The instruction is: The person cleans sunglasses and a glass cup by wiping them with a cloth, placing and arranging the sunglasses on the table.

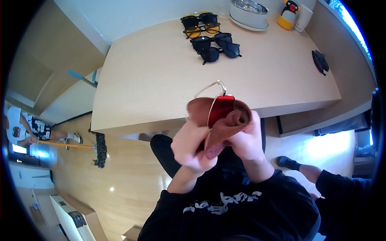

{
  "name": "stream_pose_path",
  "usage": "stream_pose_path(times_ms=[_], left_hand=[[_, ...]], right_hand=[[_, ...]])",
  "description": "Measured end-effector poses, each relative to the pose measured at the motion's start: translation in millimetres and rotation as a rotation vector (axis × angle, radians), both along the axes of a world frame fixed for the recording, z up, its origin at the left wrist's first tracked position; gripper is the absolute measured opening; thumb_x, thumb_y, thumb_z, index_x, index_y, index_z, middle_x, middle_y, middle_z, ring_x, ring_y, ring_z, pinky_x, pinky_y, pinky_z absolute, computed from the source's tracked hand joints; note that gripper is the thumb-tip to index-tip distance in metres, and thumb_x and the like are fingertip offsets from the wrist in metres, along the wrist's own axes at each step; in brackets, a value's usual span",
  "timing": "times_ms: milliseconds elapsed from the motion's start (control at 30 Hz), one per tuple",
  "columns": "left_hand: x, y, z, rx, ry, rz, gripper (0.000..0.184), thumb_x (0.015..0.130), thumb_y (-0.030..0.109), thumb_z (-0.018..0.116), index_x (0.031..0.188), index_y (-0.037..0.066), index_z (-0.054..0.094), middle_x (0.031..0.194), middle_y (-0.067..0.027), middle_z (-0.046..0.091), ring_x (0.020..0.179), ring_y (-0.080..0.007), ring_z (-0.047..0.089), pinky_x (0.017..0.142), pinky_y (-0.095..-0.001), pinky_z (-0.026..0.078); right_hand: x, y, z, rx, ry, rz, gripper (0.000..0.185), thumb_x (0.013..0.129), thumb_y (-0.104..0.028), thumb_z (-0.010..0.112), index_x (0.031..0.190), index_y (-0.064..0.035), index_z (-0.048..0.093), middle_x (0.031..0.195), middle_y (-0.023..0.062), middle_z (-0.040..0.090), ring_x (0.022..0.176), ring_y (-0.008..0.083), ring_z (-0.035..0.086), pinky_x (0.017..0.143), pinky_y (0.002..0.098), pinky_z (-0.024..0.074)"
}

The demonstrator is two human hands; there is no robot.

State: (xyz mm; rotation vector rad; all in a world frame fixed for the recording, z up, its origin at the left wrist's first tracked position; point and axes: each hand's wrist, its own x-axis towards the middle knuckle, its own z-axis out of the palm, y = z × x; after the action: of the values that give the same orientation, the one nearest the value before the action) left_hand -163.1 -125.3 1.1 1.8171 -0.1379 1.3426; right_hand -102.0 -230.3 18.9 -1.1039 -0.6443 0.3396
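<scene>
- The wire-framed glasses sit inside the folded brown cloth, directly between the two hands; one thin temple sticks out toward 12 o'clock.
- The left hand, at 8 o'clock of the glasses, has its fingers curled and grips the cloth.
- The right hand, at 5 o'clock, also grips the cloth; I cannot tell if its fingers touch the frame.
- In view, the hands overlap the front edge of the table; its surface runs from there up to the row of sunglasses at 12 o'clock.
- A side panel bounds the table at 2 o'clock, and a dark folded item lies just beside it.
- At 1 o'clock stand a white bowl with shiny inside, a penguin figure and a white cup.
- At 9 o'clock, a person holds a mop with stringy grey head.
- The cloth looks soft and matte, rolled at right; the lens is glossy red, the wire metallic, the table pale wood-grained.
</scene>
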Motion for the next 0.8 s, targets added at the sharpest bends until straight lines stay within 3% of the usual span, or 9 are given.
stream_pose_path(times_ms=[67,133,267,333,367,467,500,600,800], left_hand=[[-2.4,-7.2,-0.4,-0.095,0.152,0.044,0.025,0.086,0.017,0.048,0.081,-0.005,0.058,0.068,-0.0119,0.06,0.056,-0.0193,0.056,0.057,-0.0275,0.045],[5.9,-5.7,-0.9,-0.566,0.035,-0.177,0.025,0.091,0.016,0.042,0.086,-0.004,0.055,0.07,-0.0127,0.06,0.061,-0.0204,0.057,0.061,-0.0289,0.045],[18.8,7.3,7.0,-0.76,-0.104,-0.414,0.022,0.092,0.01,0.041,0.09,-0.006,0.056,0.078,-0.0156,0.063,0.071,-0.0172,0.06,0.071,-0.0272,0.046],[22.1,7.0,4.6,-0.775,-0.102,-0.476,0.022,0.092,0.011,0.042,0.095,-0.006,0.056,0.088,-0.0169,0.061,0.081,-0.0186,0.058,0.077,-0.0288,0.043],[23.9,6.6,0.5,-0.79,-0.093,-0.537,0.023,0.092,0.011,0.044,0.101,-0.007,0.056,0.098,-0.0182,0.059,0.09,-0.0201,0.056,0.084,-0.0304,0.041],[27.8,6.6,-7.0,-0.825,-0.064,-0.657,0.029,0.092,0.013,0.047,0.111,-0.007,0.055,0.117,-0.0207,0.054,0.109,-0.0229,0.051,0.096,-0.0336,0.037],[27.9,6.8,-8.3,-0.865,-0.046,-0.631,0.028,0.091,0.012,0.048,0.11,-0.007,0.056,0.117,-0.0196,0.055,0.109,-0.0218,0.051,0.096,-0.0333,0.037],[24.7,9.1,-13.3,-0.936,0.011,-0.576,0.025,0.089,0.01,0.052,0.108,-0.006,0.058,0.115,-0.0173,0.056,0.105,-0.0189,0.053,0.094,-0.0311,0.04],[21.8,11.6,-20.1,-0.954,0.094,-0.501,0.022,0.089,0.009,0.052,0.102,-0.006,0.06,0.108,-0.0169,0.06,0.096,-0.018,0.057,0.086,-0.0277,0.046]], right_hand=[[2.0,5.3,-3.3,0.195,0.258,-0.166,0.01,0.082,-0.005,0.054,0.086,0.0013,0.06,0.081,0.005,0.061,0.075,0.01,0.058,0.067,0.0233,0.0463],[22.2,-0.8,-21.8,0.317,0.257,-0.297,0.031,0.092,-0.025,0.044,0.111,-0.0012,0.048,0.098,0.0088,0.056,0.09,0.0184,0.057,0.08,0.031,0.0466],[27.0,-7.5,-34.5,0.362,0.217,-0.203,0.045,0.093,-0.036,0.041,0.123,-0.0026,0.038,0.116,0.0108,0.048,0.106,0.0216,0.049,0.089,0.0357,0.0418],[14.8,-2.6,-24.0,0.241,0.344,-0.187,0.023,0.09,-0.023,0.047,0.099,-0.0025,0.047,0.077,0.0088,0.055,0.059,0.0153,0.053,0.053,0.0245,0.043],[14.0,2.5,-29.3,0.277,0.17,-0.11,0.022,0.09,-0.022,0.047,0.092,-0.0003,0.05,0.073,0.0092,0.055,0.054,0.015,0.051,0.05,0.0244,0.041],[30.4,-5.2,-14.0,0.015,-0.055,0.293,0.018,0.086,-0.011,0.046,0.081,0.0034,0.055,0.074,0.0079,0.058,0.065,0.0121,0.055,0.057,0.0225,0.0433],[25.4,-0.2,-15.8,-0.162,0.065,0.13,0.017,0.082,-0.005,0.05,0.096,0.0048,0.055,0.082,0.0074,0.06,0.077,0.0112,0.056,0.068,0.0224,0.0456],[20.7,12.7,-7.3,-0.208,-0.029,0.034,0.031,0.077,0.001,0.056,0.108,0.0039,0.053,0.087,0.0068,0.061,0.083,0.0108,0.056,0.077,0.0238,0.0455],[20.6,14.5,-18.3,-0.339,0.135,0.221,0.032,0.076,0.001,0.059,0.108,0.0036,0.053,0.085,0.0055,0.061,0.077,0.0083,0.056,0.068,0.0222,0.0466]])
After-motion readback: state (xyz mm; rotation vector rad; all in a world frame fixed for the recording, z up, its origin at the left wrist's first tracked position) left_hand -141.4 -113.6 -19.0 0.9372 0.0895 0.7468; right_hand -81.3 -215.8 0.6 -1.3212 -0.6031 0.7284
